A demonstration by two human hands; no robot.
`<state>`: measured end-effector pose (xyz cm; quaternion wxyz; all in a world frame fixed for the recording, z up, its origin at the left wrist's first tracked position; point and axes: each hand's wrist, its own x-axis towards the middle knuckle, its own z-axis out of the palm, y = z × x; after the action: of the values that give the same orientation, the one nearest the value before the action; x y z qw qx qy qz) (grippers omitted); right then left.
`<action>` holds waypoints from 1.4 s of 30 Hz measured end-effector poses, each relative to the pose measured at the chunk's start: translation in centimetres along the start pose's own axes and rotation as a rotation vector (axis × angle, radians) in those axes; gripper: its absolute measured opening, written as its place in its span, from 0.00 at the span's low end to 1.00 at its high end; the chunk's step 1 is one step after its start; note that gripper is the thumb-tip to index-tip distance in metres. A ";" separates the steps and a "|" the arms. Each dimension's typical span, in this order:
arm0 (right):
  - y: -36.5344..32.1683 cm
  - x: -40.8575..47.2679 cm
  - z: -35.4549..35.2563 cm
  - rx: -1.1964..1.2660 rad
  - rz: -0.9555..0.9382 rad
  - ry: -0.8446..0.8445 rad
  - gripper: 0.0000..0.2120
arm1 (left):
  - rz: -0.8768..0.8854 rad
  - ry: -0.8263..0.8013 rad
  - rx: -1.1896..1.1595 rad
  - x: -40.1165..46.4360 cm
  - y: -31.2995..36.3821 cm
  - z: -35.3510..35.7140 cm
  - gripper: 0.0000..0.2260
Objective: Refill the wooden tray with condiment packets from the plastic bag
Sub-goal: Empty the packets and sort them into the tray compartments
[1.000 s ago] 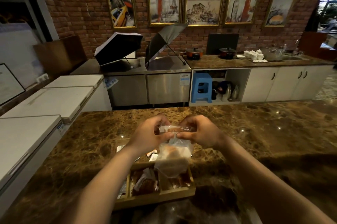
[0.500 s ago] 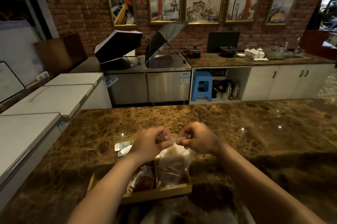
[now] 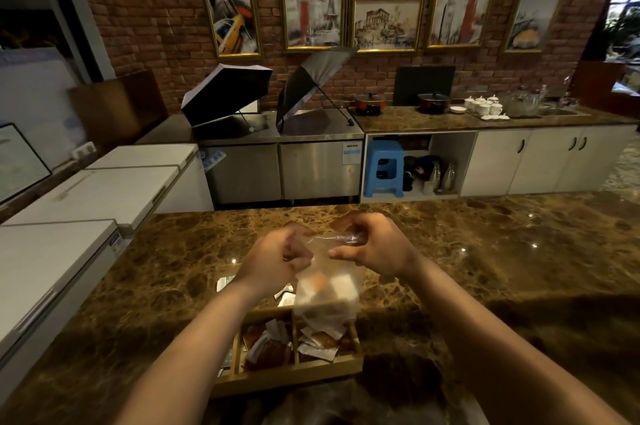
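A clear plastic bag with condiment packets inside hangs above the wooden tray. My left hand pinches the bag's top edge on the left, and my right hand grips the top on the right. The tray sits on the marble counter just under my forearms; its compartments hold several white and brown packets. My left forearm hides the tray's left part.
A few loose packets lie on the brown marble counter beyond the tray. Another crumpled clear bag lies at the near edge. White chest freezers stand to the left; steel units and cabinets line the brick wall.
Both hands have kept hold of the bag's top and pulled it slightly apart. The bag stays above the tray's right compartments; the view has tilted a little.
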<state>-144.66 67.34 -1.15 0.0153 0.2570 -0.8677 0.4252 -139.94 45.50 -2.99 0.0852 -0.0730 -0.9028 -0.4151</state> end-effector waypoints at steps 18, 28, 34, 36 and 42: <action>6.3 -3.4 -2.8 0.304 0.499 0.156 0.09 | -0.091 0.138 -0.145 0.6 -0.9 0.5 0.20; 18.1 -10.9 -4.7 -0.153 0.906 0.320 0.15 | -0.214 0.088 -0.009 -0.7 -3.9 0.2 0.17; 13.7 -9.7 -2.1 -0.547 0.655 0.219 0.10 | -0.254 0.063 0.150 -1.5 -6.0 -0.2 0.16; 11.0 -8.4 0.7 -0.539 0.400 0.044 0.09 | -0.248 0.009 0.250 -2.4 -6.8 0.2 0.16; 3.1 -6.5 9.7 -0.398 0.032 -0.296 0.14 | -0.092 -0.157 0.558 -5.8 -8.7 1.5 0.22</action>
<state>-138.55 64.55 -11.19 -0.0685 0.2949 -0.9311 0.2036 -136.18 40.64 -11.58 0.0128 -0.0379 -0.9883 -0.1472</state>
